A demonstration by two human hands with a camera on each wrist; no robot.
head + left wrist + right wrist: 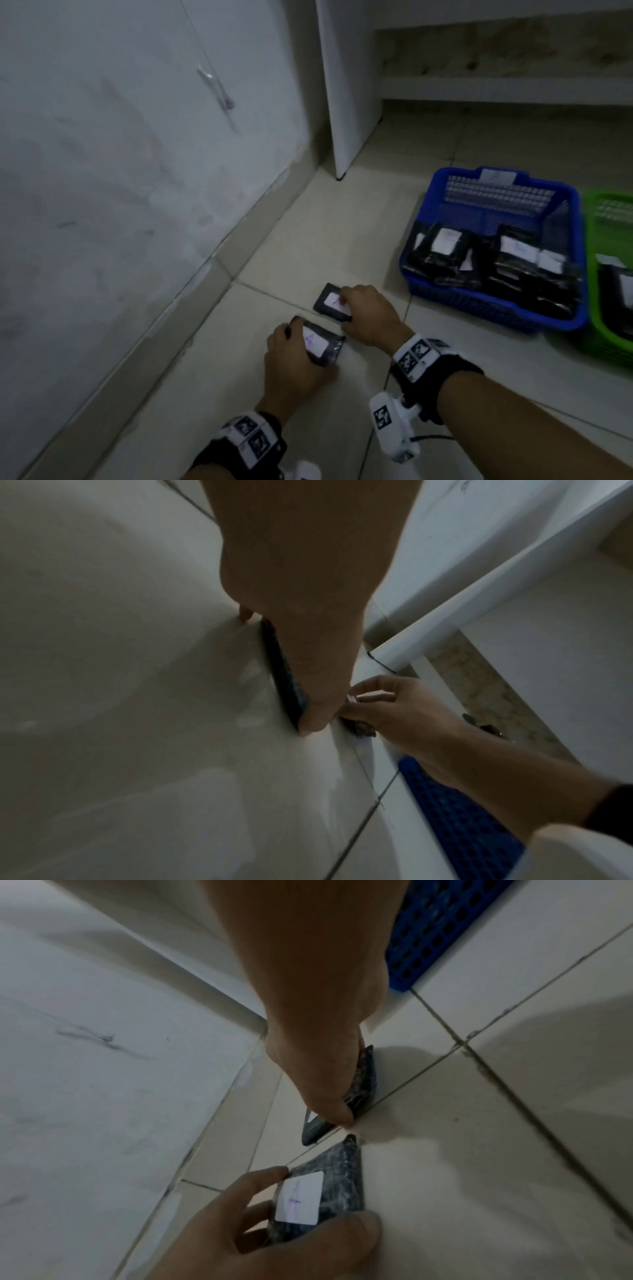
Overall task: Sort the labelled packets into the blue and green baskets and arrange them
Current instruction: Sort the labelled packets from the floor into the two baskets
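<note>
Two black packets with white labels lie on the tiled floor. My left hand grips the nearer packet, fingers on its far edge and thumb on its near edge; its label bears a handwritten mark. Just beyond, my right hand pinches the farther packet by its right side. To the right, the blue basket holds several labelled black packets. The green basket, cut off by the right edge, holds at least one more. In the right wrist view the right hand's fingertips press on the farther packet.
A white wall with a skirting runs along the left. A white upright panel stands on the floor behind the packets, with a low shelf beyond the baskets. Bare floor tiles lie between the hands and the baskets.
</note>
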